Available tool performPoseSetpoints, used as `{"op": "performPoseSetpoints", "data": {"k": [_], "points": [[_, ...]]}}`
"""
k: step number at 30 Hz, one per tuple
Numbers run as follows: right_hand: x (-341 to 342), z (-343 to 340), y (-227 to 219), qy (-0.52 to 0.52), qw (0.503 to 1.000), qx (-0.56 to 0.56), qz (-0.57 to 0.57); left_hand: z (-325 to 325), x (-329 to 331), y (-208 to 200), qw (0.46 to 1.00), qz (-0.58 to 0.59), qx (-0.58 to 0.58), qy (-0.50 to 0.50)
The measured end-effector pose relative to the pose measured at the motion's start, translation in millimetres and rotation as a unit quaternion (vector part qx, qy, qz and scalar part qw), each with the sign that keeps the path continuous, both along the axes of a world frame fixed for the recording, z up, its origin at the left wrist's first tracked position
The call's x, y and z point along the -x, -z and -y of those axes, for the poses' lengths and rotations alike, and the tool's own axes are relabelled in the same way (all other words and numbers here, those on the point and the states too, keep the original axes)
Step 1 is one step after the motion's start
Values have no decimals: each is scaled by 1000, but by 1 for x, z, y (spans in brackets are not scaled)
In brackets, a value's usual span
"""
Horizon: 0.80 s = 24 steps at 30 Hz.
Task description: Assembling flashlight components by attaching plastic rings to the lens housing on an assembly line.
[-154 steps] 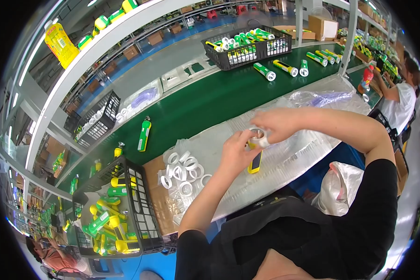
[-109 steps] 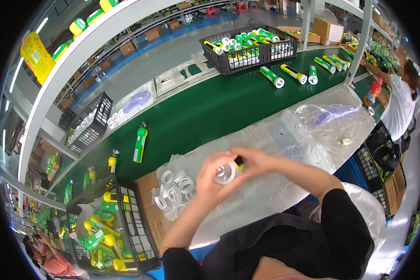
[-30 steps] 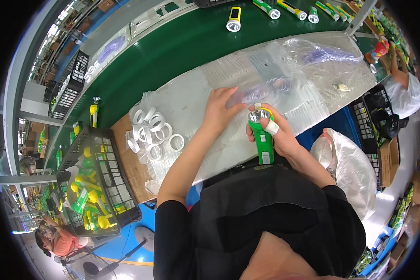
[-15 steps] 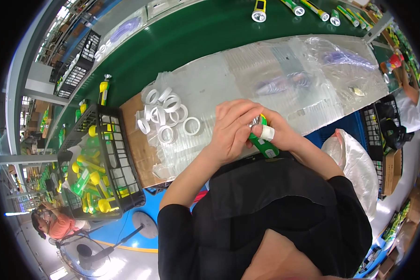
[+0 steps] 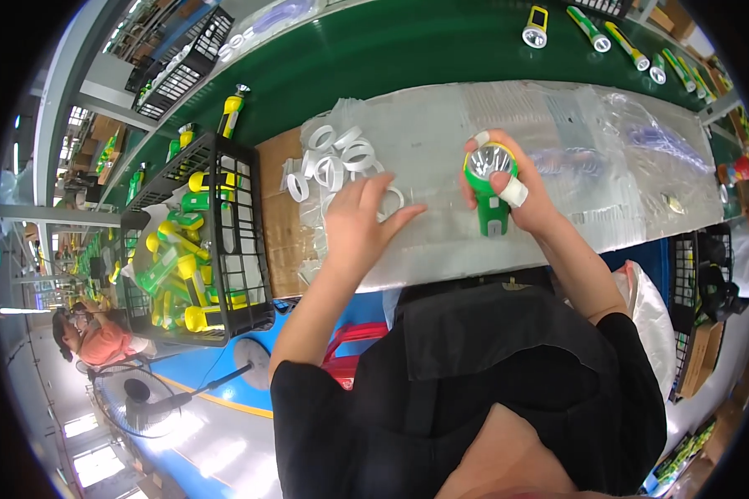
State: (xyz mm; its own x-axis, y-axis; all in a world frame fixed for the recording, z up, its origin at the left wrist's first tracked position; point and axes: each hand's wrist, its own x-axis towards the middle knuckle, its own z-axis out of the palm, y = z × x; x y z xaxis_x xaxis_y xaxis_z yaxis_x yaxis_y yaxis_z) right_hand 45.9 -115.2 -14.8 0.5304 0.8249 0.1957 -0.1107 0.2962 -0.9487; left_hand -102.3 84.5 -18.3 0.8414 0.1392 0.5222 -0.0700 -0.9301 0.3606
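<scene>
In my right hand (image 5: pixel 520 179) is a green flashlight (image 5: pixel 493 214) with a yellow rim, its shiny reflector facing up. White tape wraps a finger and the thumb of that hand. My left hand (image 5: pixel 362 216) is spread over the near side of a pile of white plastic rings (image 5: pixel 329 172), fingers apart and holding nothing. One ring shows partly behind its thumb and forefinger. The rings lie on a plastic-covered cardboard sheet (image 5: pixel 441 125) on the bench.
At left stands a black crate (image 5: pixel 245 224) full of green and yellow flashlight bodies (image 5: pixel 187 279). More flashlights (image 5: pixel 591 29) lie on the green belt (image 5: pixel 391 50) beyond. Clear plastic bags (image 5: pixel 657 145) rest at right, near a white sack (image 5: pixel 649 316). A person (image 5: pixel 104 337) sits at far left.
My hands were together around the flashlight; now they are apart. The left has moved left to the rings and opened. The right has raised the flashlight, turning its reflector into view.
</scene>
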Motion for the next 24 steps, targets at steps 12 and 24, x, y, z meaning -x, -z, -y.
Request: {"op": "performPoseSetpoints", "data": {"k": [12, 24], "points": [[-10, -11, 12, 48, 995, -60, 57, 25, -34, -28, 966, 110, 197, 125], [-18, -6, 8, 7, 1000, -21, -3, 35, -60, -55, 979, 28, 121, 162]]}}
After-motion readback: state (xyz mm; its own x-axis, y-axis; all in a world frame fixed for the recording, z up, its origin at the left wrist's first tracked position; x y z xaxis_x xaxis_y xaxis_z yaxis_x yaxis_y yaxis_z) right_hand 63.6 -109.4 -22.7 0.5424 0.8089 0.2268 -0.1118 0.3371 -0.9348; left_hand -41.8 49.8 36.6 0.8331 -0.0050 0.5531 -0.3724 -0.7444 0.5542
